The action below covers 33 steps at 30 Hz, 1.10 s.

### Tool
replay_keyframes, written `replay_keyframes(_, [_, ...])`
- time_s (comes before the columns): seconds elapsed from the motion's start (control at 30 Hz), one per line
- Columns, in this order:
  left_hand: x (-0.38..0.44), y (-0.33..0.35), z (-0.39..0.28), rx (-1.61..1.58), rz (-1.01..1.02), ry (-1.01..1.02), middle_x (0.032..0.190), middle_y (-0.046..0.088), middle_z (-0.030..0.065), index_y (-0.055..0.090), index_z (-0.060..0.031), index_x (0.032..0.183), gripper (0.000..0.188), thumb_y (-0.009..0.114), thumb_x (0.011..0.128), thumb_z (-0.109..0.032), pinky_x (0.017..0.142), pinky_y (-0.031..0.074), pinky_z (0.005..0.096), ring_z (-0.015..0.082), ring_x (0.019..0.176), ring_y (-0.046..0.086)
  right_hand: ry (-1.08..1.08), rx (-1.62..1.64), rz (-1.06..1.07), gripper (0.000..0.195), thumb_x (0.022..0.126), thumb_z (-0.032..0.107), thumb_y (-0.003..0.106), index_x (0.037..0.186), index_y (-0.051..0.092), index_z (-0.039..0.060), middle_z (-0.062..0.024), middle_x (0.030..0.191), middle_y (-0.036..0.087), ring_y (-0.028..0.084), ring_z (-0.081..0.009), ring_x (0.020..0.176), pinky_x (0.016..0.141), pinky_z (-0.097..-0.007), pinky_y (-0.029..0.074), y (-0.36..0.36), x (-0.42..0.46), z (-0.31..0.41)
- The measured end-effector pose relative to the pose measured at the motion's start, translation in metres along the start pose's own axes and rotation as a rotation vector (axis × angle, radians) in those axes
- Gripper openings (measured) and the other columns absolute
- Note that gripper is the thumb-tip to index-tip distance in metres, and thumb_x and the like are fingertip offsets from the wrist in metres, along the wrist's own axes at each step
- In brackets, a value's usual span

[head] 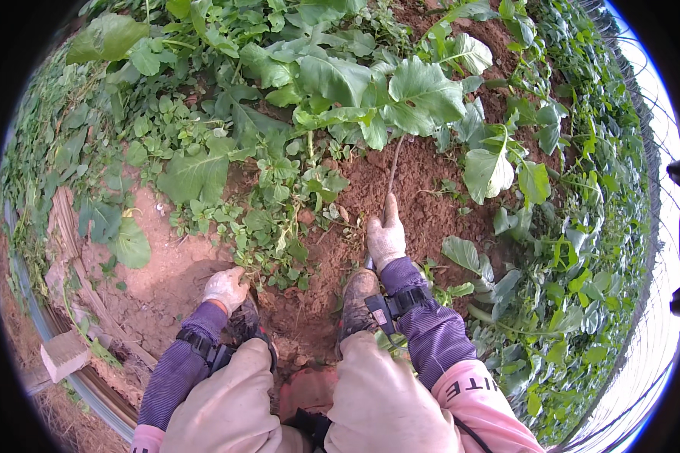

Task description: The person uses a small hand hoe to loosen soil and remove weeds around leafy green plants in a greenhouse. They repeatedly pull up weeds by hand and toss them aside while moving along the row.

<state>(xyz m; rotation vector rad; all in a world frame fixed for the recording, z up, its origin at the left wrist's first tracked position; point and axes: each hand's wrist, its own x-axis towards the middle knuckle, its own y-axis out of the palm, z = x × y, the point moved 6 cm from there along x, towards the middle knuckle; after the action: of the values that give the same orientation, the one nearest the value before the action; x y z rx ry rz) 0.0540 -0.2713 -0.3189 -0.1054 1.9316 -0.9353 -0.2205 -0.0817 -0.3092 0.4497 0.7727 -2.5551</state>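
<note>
My right hand [386, 235], in a soiled light work glove, is closed on the handle of a thin metal tool [395, 164]. Its slender shaft points away over reddish soil, and its far end is hidden under broad lobed leaves [425, 96]. My left hand [227, 290], gloved too, has its fingertips together at the edge of low leafy weeds [260, 249], beside my left shoe [243, 323]. Whether it pinches a stem cannot be told. My right shoe [360, 300] rests on the soil just below my right hand.
Dense green plants [589, 283] stand along the right, with wire netting [646, 141] beyond them. At the lower left lie a pale block [65, 355], weathered wooden strips [99, 308] and a long bluish-grey rail [99, 405]. Bare reddish soil [164, 283] shows left of the weeds.
</note>
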Motion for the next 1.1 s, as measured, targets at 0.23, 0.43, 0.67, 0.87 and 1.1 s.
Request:
replay_keyframes(0.23, [0.003,0.005,0.000,0.030,-0.013,0.014,0.098,0.060,0.0201,0.059,-0.0063,0.102,0.035,0.054,0.076,-0.030,0.081,0.045,0.0436,0.0359,0.092,0.057,-0.126,-0.335,0.257,0.061,0.082,0.014,0.048,0.138,0.026,0.0096,-0.0244,0.106,0.057,0.062,-0.0287,0.086,0.076,-0.0303,0.047,0.002,-0.071,-0.016])
replay_keyframes(0.43, [0.005,0.009,0.008,0.033,-0.030,0.007,0.095,0.062,0.0190,0.058,-0.0077,0.101,0.033,0.056,0.077,-0.030,0.080,0.045,0.0434,0.0355,0.092,0.058,-0.017,-0.266,0.407,0.056,0.082,0.007,0.049,0.135,0.033,0.0085,-0.0142,0.110,0.059,0.059,-0.0170,0.095,0.082,-0.0250,0.044,-0.041,-0.096,-0.034])
replay_keyframes(0.67, [0.001,0.004,0.005,-0.021,-0.046,0.069,0.094,0.061,0.0195,0.058,-0.0067,0.100,0.033,0.055,0.077,-0.030,0.079,0.045,0.0442,0.0364,0.090,0.057,-0.069,-0.370,0.479,0.059,0.082,0.010,0.050,0.138,0.028,0.0100,-0.0070,0.079,0.056,0.052,-0.0103,0.068,0.065,-0.0254,0.046,-0.042,-0.110,-0.041])
replay_keyframes(0.87, [0.009,0.006,-0.010,-0.045,-0.059,0.116,0.092,0.061,0.0198,0.057,-0.0058,0.096,0.030,0.055,0.076,-0.029,0.077,0.045,0.0451,0.0371,0.088,0.057,0.339,-0.151,0.721,0.061,0.084,0.020,0.053,0.139,0.026,0.0221,-0.0194,0.088,0.062,0.062,-0.0282,0.079,0.074,-0.0333,0.047,-0.129,-0.211,-0.200])
replay_keyframes(1.1, [-0.001,0.005,0.008,-0.021,-0.068,0.080,0.089,0.061,0.0209,0.057,-0.0053,0.095,0.030,0.054,0.076,-0.028,0.075,0.045,0.0456,0.0373,0.086,0.058,-0.223,-0.376,0.453,0.054,0.080,0.009,0.050,0.133,0.036,0.0065,-0.0238,0.101,0.059,0.061,-0.0271,0.092,0.082,-0.0299,0.045,-0.079,-0.138,-0.031])
